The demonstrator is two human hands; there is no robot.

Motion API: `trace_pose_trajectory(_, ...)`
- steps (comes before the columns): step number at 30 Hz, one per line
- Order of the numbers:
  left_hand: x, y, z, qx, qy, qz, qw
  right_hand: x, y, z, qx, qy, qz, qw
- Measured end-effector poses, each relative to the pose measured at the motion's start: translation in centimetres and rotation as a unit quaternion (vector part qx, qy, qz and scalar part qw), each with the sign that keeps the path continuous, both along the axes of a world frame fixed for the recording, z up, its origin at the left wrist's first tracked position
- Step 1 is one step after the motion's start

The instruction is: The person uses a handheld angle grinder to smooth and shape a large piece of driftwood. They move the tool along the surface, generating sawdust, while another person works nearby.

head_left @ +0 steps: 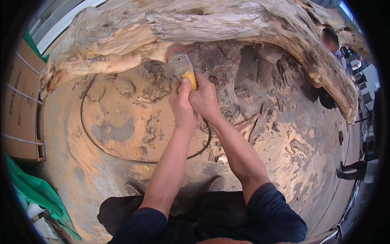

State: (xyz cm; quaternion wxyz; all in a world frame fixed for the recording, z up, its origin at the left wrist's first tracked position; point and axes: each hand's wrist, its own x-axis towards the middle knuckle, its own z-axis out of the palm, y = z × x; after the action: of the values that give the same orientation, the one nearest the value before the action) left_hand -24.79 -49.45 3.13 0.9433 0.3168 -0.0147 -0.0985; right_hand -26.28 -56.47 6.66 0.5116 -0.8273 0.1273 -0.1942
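Note:
Both of my hands are wrapped around an angle grinder (189,76) with a yellow body and a grey metal head. My left hand (183,103) closes on its near side, thumb along the top. On the other side, my right hand (204,96) grips the body. The grinder's round, red-edged disc sits against or just before the lower edge of a large, pale, weathered log (113,44); whether it touches I cannot tell. A dark cable (95,142) curves in a wide loop over the ground below my hands.
Sawdust and bark chunks (260,126) litter the ground. Strapped cardboard boxes (22,101) stand at the left, above a green sheet (38,191). The log's right limb (337,81) arches down; one person (331,44) is behind it. My shoes (214,184) are at the bottom.

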Motion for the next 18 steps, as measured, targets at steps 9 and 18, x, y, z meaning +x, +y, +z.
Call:
trace_pose_trajectory(9,-0.8,-0.5,0.8,0.021,0.041,0.006,0.999,-0.2,0.0,-0.5,0.003,-0.022,-0.010,1.000)
trace_pose_trajectory(18,0.2,-1.3,2.9,0.049,-0.011,-0.028,0.998,0.5,-1.3,0.2,0.054,-0.073,-0.026,0.995)
